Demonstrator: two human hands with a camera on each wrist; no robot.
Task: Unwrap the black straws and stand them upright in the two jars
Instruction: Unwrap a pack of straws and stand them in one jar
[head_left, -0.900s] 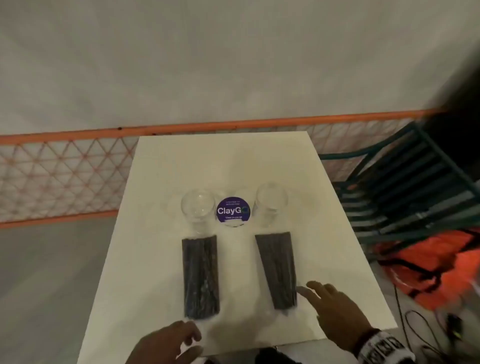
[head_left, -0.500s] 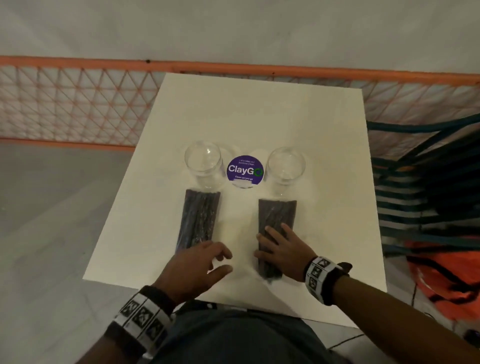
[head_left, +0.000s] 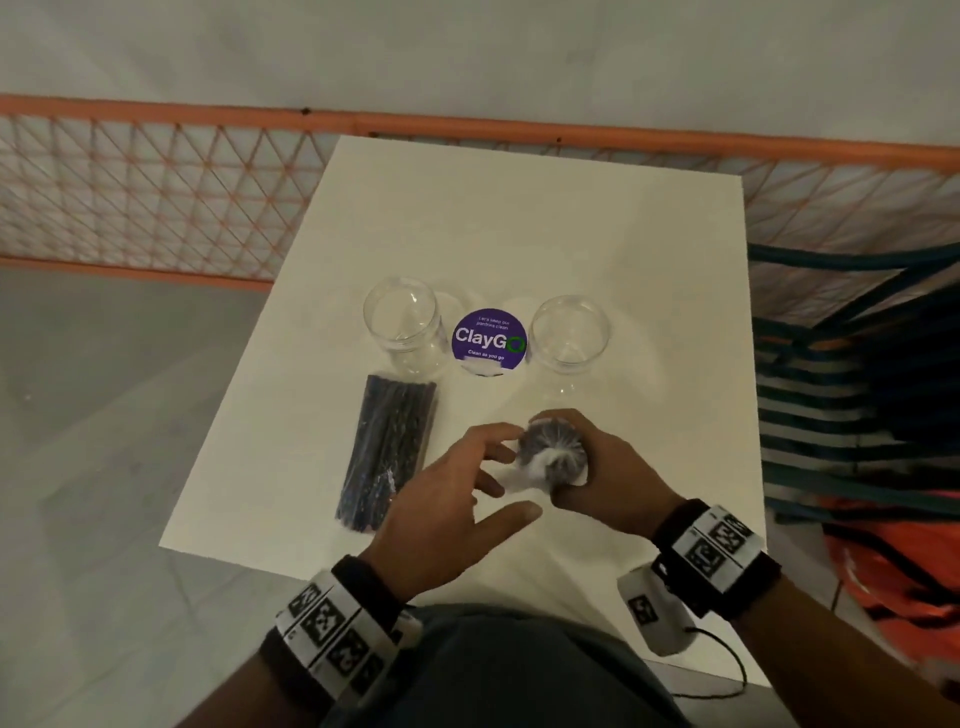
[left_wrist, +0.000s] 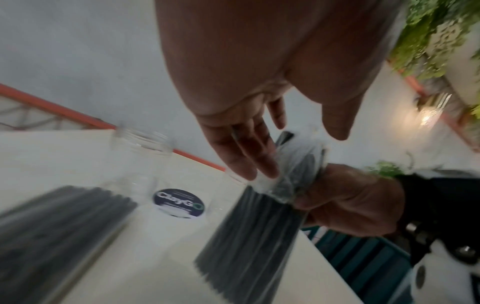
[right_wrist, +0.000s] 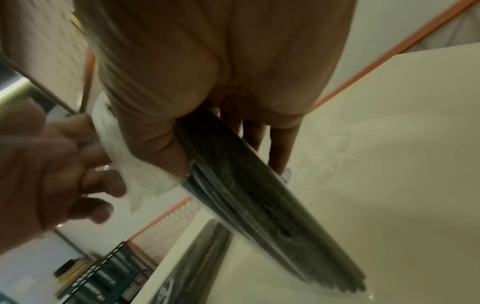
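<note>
Two clear empty jars (head_left: 405, 322) (head_left: 569, 332) stand mid-table on the white table (head_left: 519, 218). One wrapped pack of black straws (head_left: 387, 452) lies flat in front of the left jar. My right hand (head_left: 613, 467) grips the other wrapped pack (head_left: 553, 454) and holds it on end, lower end toward the table (right_wrist: 259, 195). My left hand (head_left: 457, 483) is open, its straight fingers (left_wrist: 249, 160) touching the clear wrap at the pack's top, thumb held apart. The left wrist view shows the gripped pack (left_wrist: 259, 236) and the flat pack (left_wrist: 52, 226), both blurred.
A purple round "ClayGo" sticker (head_left: 488, 340) lies between the jars. An orange mesh fence (head_left: 156, 182) runs behind the table. Teal slatted chairs (head_left: 857, 389) and an orange bag-like heap (head_left: 893, 561) sit to the right. The table's near edge is by my waist.
The right pack went from lying flat under my right hand to standing on end in its grip. My left hand moved from beside the left pack over to the held pack's top.
</note>
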